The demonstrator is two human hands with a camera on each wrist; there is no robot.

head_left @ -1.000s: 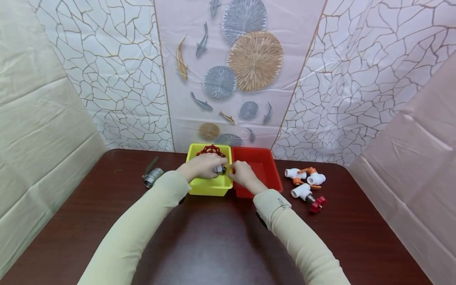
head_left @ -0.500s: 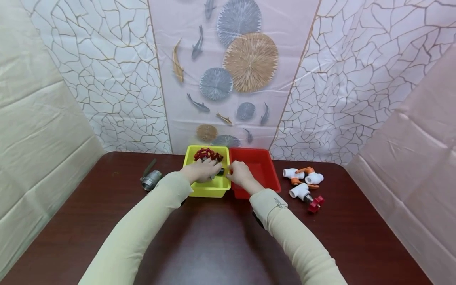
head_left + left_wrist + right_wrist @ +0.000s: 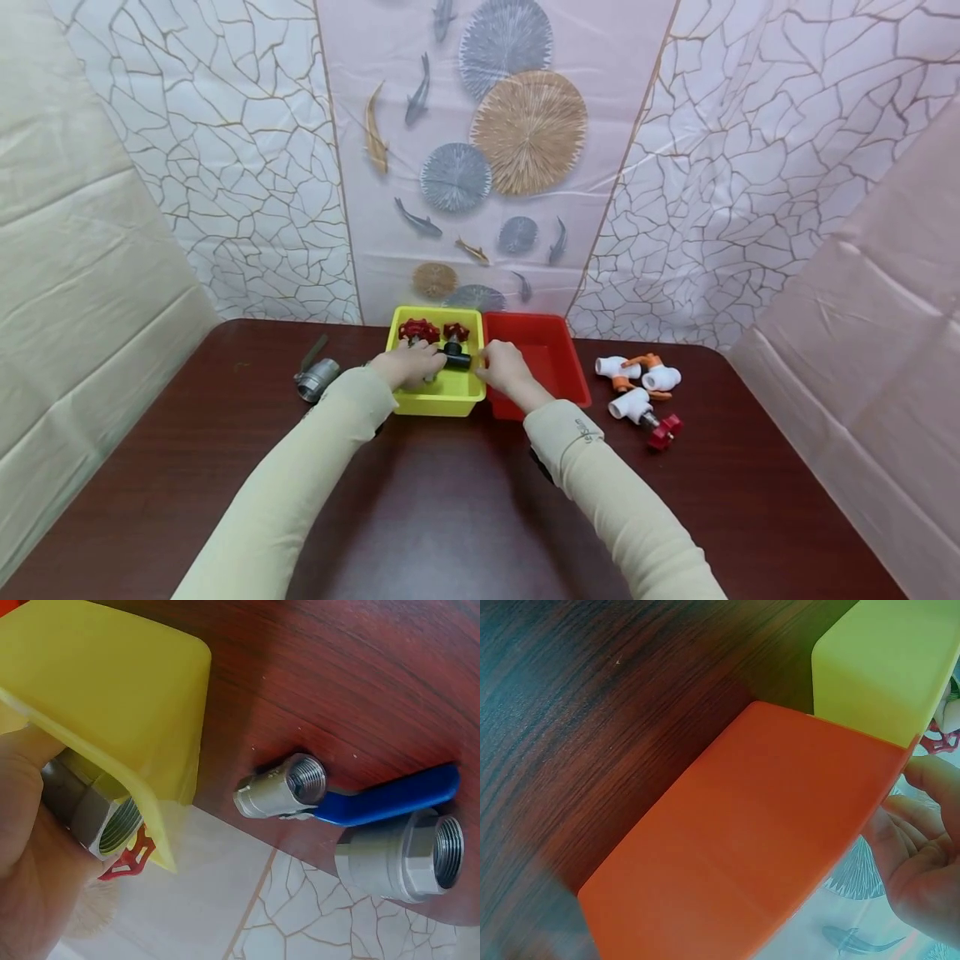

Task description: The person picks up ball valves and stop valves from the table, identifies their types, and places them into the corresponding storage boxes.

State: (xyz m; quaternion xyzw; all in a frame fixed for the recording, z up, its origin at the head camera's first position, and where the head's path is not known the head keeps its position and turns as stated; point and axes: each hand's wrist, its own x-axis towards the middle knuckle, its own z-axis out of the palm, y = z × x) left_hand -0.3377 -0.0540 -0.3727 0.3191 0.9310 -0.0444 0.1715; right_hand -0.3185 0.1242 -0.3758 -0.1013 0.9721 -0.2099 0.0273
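Observation:
My left hand is low inside the yellow bin, gripping a metal gate valve with a red handwheel. In the left wrist view the valve's threaded hexagonal end sticks out of the grip. A second valve, with a black tee body and a smaller red handwheel, lies to the right in that bin. Where the yellow and red bins meet, my right hand hangs at the rim, loosely curled, thumb apart from the fingers. Its fingertips are partly hidden behind the red bin; no item shows in them.
Left of the bins lie metal ball valves, one with a blue lever. On the right are white plastic valves with orange handles and a white tee with a red knob. A patterned cloth wall stands behind the table.
My left hand has shifted left inside the yellow bin, and the gate valve has moved left with it. The black tee valve has come into view. My right hand stays near the rim.

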